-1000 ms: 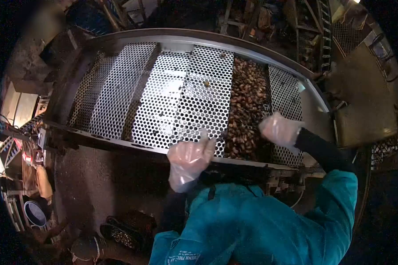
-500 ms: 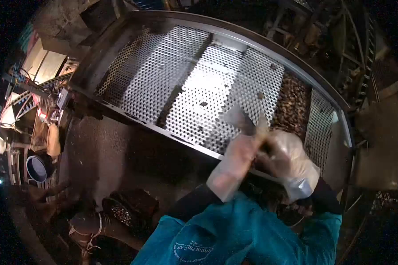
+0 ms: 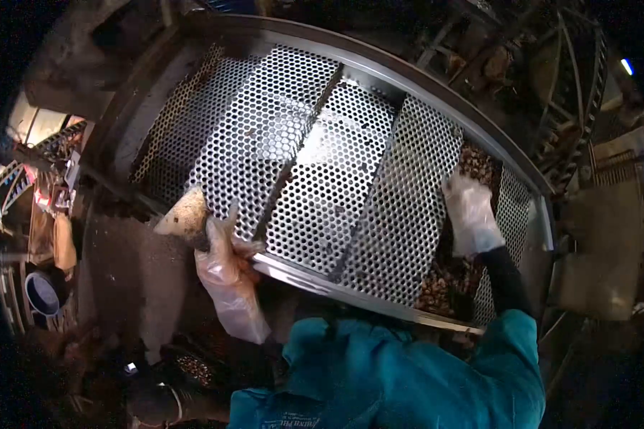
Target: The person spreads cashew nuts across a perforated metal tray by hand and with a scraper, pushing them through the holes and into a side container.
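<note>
so, teal jacket (image 3: 408, 375) at bottom centre, then the gloved left hand (image 3: 225, 275) lower left, fingers wrapped round a pale-bladed tool (image 3: 184, 212) by the near edge of the perforated panels (image 3: 408, 207). gloved right hand (image 3: 471, 211), right of centre, sits over brown chunks (image 3: 436, 289); can't tell if its fingers hold anything. metal rim (image 3: 415, 86) runs along the top.
</note>
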The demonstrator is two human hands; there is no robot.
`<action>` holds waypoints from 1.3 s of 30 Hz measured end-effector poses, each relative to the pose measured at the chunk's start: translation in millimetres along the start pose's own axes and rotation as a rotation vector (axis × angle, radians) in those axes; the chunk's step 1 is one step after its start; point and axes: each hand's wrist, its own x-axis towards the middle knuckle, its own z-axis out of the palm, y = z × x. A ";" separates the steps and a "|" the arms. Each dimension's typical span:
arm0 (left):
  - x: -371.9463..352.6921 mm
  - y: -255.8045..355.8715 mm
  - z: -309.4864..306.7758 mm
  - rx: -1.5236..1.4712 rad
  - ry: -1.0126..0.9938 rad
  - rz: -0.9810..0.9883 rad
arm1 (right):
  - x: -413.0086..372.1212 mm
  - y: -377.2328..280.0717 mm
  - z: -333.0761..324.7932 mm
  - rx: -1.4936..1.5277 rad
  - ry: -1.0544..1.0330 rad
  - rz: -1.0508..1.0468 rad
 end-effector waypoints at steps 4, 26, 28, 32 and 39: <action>-7.5 -12.2 17.0 0.087 0.003 0.143 | 69.3 7.2 -43.5 0.279 0.449 -0.207; 23.8 -38.2 -36.3 0.211 -0.098 0.085 | 64.6 -291.3 -28.4 1.751 0.213 -1.946; 27.8 -62.8 -36.1 0.233 -0.081 0.193 | 71.6 -286.5 -21.4 2.038 -0.354 -2.523; 4.5 -28.5 -5.5 0.220 -0.063 0.154 | 69.3 -285.6 -22.6 1.893 -0.801 -3.022; 38.7 -9.4 -19.3 0.482 0.008 0.135 | 87.5 -340.2 -54.1 2.235 -0.412 -3.122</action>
